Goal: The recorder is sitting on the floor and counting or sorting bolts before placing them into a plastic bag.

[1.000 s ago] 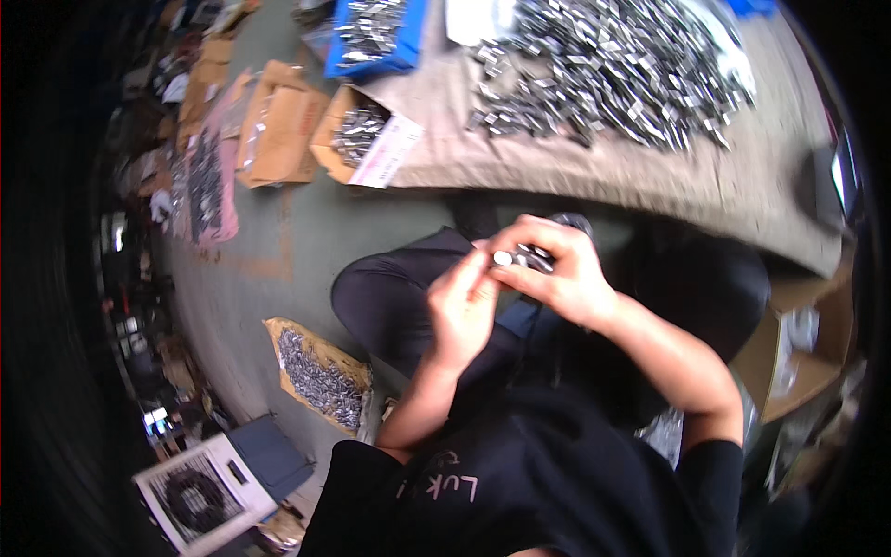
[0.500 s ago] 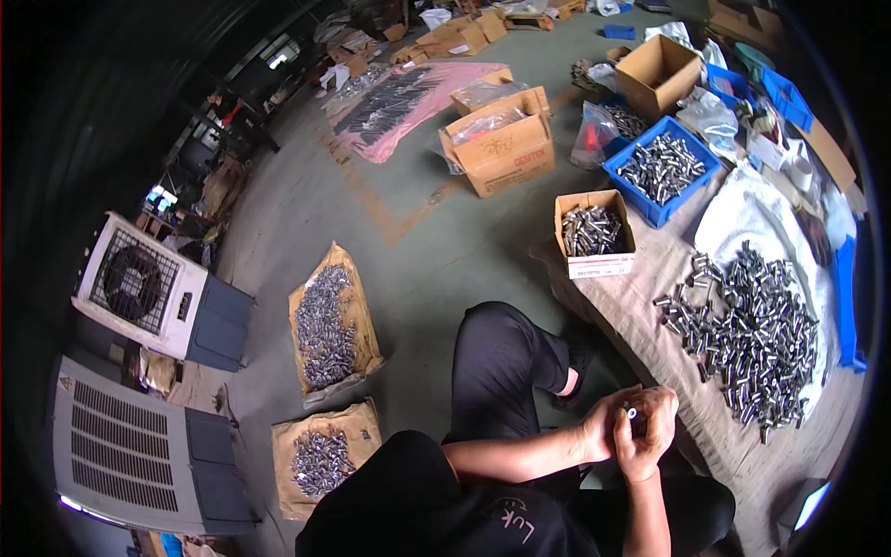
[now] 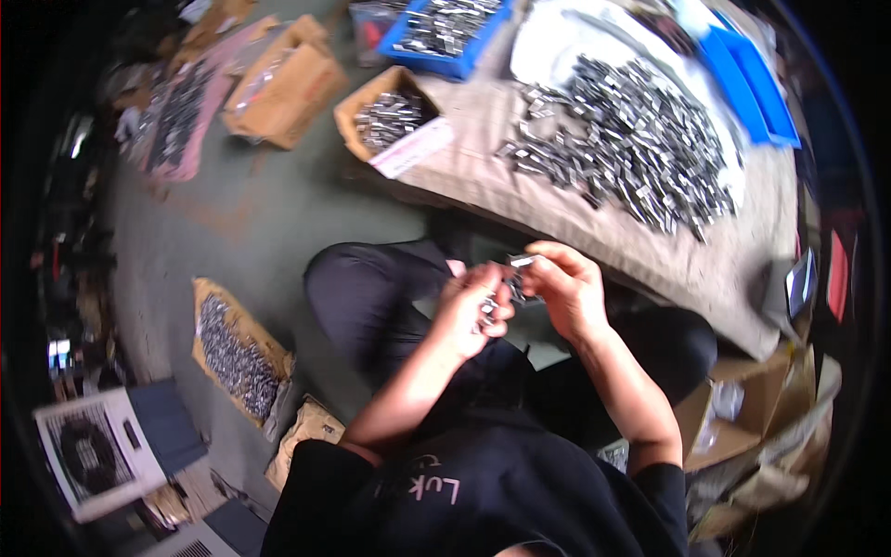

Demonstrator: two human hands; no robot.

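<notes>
My left hand (image 3: 467, 314) is closed around several small shiny metal pieces (image 3: 486, 314), with its fingers curled over them. Beside it, my right hand (image 3: 569, 290) pinches a short metal cylinder (image 3: 525, 263) between thumb and fingertips. The two hands almost meet above my crossed legs, and blur hides the finer detail between the fingertips. Past them, a big heap of short metal cylinders (image 3: 640, 139) is spread over a white sack (image 3: 548, 46) and a beige cloth (image 3: 473, 172).
A cardboard box (image 3: 416, 156) and a blue bin (image 3: 457, 67), both full of metal pieces, stand at the cloth's far left. An empty-looking blue tray (image 3: 747, 88) lies far right. Left on the floor is a cardboard tray (image 3: 283, 357) of small parts; an open carton (image 3: 742, 408) sits at my right.
The view has swung to the right. My hands, earlier clasped together around a metal cylinder, have come apart; metal pieces now show in the left and a cylinder in the right.
</notes>
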